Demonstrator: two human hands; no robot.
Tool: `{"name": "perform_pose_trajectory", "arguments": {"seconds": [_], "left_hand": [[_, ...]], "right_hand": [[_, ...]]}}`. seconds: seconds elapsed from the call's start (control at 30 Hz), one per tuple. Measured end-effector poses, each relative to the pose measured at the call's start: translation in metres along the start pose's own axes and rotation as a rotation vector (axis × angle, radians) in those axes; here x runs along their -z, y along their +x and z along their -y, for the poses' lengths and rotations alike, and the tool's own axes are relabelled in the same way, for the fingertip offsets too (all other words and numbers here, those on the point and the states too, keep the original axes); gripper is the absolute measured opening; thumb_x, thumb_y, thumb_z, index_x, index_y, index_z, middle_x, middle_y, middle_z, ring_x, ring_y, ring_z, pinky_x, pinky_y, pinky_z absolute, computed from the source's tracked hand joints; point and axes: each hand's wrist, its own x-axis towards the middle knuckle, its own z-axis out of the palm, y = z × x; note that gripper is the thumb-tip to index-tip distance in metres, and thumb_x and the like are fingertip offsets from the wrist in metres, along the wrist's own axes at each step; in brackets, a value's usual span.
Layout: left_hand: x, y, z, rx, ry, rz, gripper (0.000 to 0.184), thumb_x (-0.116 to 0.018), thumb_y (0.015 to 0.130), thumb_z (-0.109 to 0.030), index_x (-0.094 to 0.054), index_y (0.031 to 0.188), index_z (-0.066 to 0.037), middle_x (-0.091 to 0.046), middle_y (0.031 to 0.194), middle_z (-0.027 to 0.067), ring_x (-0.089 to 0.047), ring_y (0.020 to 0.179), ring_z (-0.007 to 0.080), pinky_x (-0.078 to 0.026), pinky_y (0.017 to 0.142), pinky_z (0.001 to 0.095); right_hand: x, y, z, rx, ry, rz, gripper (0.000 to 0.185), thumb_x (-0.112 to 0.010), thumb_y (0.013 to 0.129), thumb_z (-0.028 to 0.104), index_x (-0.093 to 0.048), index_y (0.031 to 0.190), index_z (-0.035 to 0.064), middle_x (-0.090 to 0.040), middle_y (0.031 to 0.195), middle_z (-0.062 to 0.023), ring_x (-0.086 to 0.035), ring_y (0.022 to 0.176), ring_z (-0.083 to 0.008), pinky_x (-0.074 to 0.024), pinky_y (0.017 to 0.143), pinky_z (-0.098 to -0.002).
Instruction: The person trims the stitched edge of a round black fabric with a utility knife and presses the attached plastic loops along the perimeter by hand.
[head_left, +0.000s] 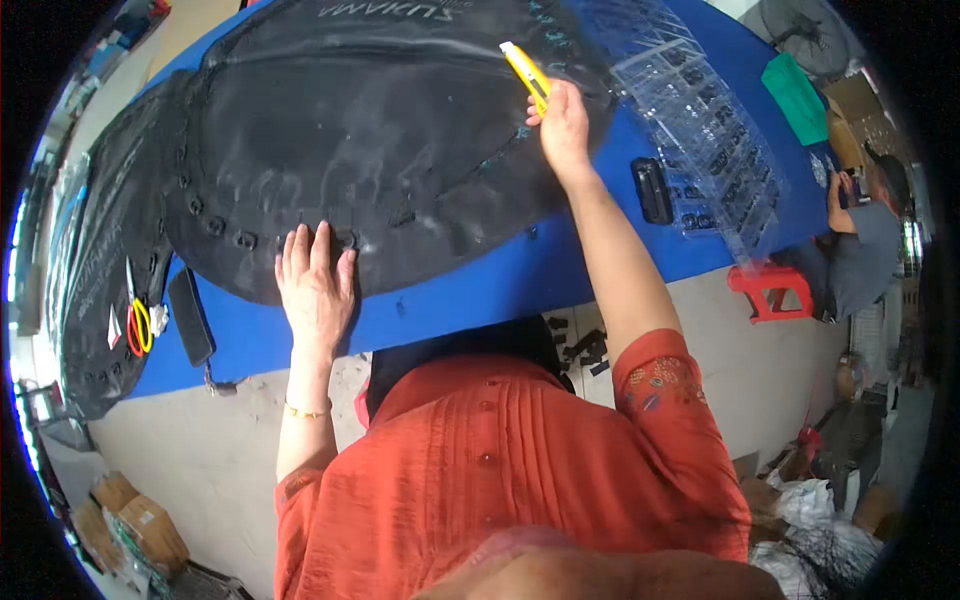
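Note:
A large black sheet-like piece [350, 140] with pale lettering at its far edge lies over the blue table [480, 310]. My left hand [316, 285] rests flat on its near edge, fingers spread, beside small dark fittings [245, 240] set along that edge. Above the right part of the black piece, my right hand [562, 120] is closed round a yellow utility knife [528, 75], whose tip points up and to the left.
Scissors [139, 325] and a black phone-like object [191, 317] lie at left. To the right are a black case [652, 190], clear trays of dark parts [715, 150] and a green item [796, 98]. Another person [870, 240] is beyond a red stool [770, 292].

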Motion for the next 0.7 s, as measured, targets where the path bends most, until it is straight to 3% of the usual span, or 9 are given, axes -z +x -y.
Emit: {"name": "perform_pose_trajectory", "arguments": {"seconds": [0.17,0.4,0.43,0.53,0.57,0.7], "left_hand": [[-0.001,-0.011,-0.011,-0.006,-0.099,-0.071,0.045,-0.065,0.096,-0.024,-0.059,0.135,-0.002,-0.055,0.141,0.024,-0.05,0.132,0.0404,-0.038,0.113,0.0485],[-0.001,-0.015,-0.017,-0.025,-0.135,-0.119,0.035,-0.066,0.095,-0.015,-0.065,0.127,-0.001,-0.063,0.128,0.0203,-0.057,0.123,0.0374,-0.047,0.105,0.0445],[-0.002,-0.015,-0.017,-0.031,-0.128,-0.121,0.035,-0.067,0.094,-0.015,-0.065,0.126,-0.001,-0.063,0.128,0.0204,-0.057,0.123,0.0374,-0.047,0.105,0.0445],[-0.003,-0.015,-0.019,-0.031,-0.143,-0.155,0.034,-0.067,0.091,-0.013,-0.066,0.122,0.001,-0.064,0.125,0.0218,-0.058,0.121,0.0385,-0.046,0.106,0.0457],[-0.004,-0.015,-0.018,-0.035,-0.146,-0.155,0.033,-0.067,0.09,-0.012,-0.066,0.12,0.001,-0.064,0.125,0.0214,-0.058,0.121,0.0383,-0.046,0.106,0.0455],[-0.001,-0.016,-0.02,-0.033,-0.148,-0.146,0.032,-0.067,0.092,-0.012,-0.066,0.122,-0.001,-0.063,0.127,0.0193,-0.058,0.121,0.0372,-0.048,0.104,0.0438]], "right_hand": [[0.002,0.0,0.002,-0.045,0.115,-0.016,0.045,-0.047,0.108,0.041,-0.06,0.118,-0.0009,-0.069,0.087,-0.0111,-0.063,0.066,-0.0119,-0.055,0.057,-0.0262],[0.007,-0.007,0.016,-0.089,0.172,0.021,0.051,-0.05,0.106,0.048,-0.061,0.114,-0.0011,-0.068,0.087,-0.0096,-0.062,0.067,-0.0104,-0.0526,0.055,-0.0245],[0.008,-0.007,0.017,-0.121,0.218,0.02,0.044,-0.06,0.103,0.042,-0.061,0.113,-0.0009,-0.068,0.086,-0.0081,-0.061,0.067,-0.0096,-0.0519,0.055,-0.0239],[0.007,-0.01,0.022,-0.103,0.109,0.045,0.036,-0.071,0.098,0.032,-0.062,0.111,-0.0002,-0.067,0.085,-0.0063,-0.06,0.066,-0.0086,-0.0516,0.055,-0.0232],[0.005,-0.013,0.025,-0.124,0.168,0.053,0.032,-0.078,0.092,0.022,-0.063,0.111,0.001,-0.066,0.083,-0.0045,-0.058,0.065,-0.0076,-0.05,0.056,-0.0222],[-0.009,-0.043,0.056,-0.11,0.208,0.248,0.024,-0.079,0.09,0.017,-0.065,0.104,0.0034,-0.065,0.082,-0.0005,-0.055,0.064,-0.0049,-0.0464,0.056,-0.0203]]}}
